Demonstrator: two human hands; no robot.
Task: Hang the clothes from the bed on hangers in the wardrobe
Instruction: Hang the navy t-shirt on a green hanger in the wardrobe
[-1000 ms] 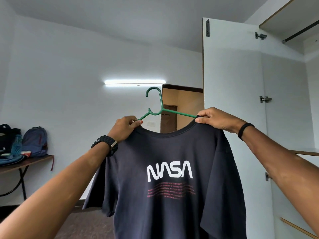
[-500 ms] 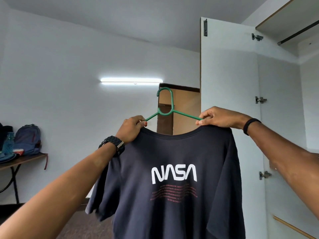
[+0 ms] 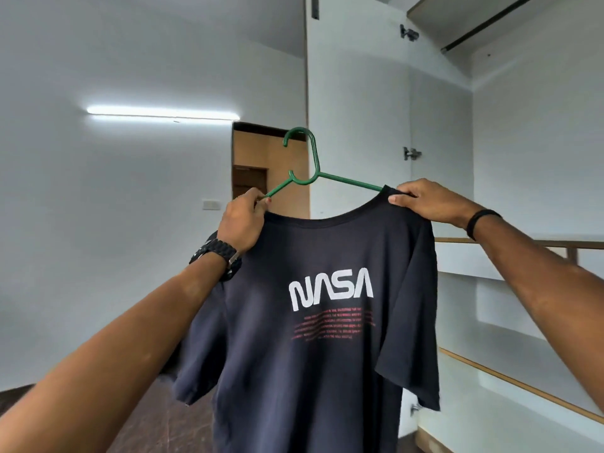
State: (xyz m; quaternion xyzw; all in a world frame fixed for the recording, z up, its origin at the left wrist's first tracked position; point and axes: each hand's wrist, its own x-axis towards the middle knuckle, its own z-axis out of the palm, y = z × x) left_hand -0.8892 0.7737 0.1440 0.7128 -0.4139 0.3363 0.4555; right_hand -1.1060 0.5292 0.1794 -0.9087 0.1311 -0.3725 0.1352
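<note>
The shirt (image 3: 313,354) is dark navy, with white NASA lettering across the chest and thin rows of red print under it. The hanger (image 3: 302,155) is green. The left wrist wears a black watch (image 3: 217,253), the right a black band (image 3: 480,220). The wardrobe (image 3: 359,109) is white, its shelves edged in light wood, and its rail (image 3: 490,22) is dark. The walls are pale grey-white, the door (image 3: 255,165) is tan brown, and the floor (image 3: 147,420) is dark brown

1. Both arms raised, reaching forward and up.
2. Left hand (image 3: 242,220): fingers curled, pinching hanger (image 3: 307,165) arm at shirt (image 3: 313,338) shoulder; watch on wrist.
3. Right hand (image 3: 428,204): gripping shirt collar, thumb under; dark band on wrist.
</note>
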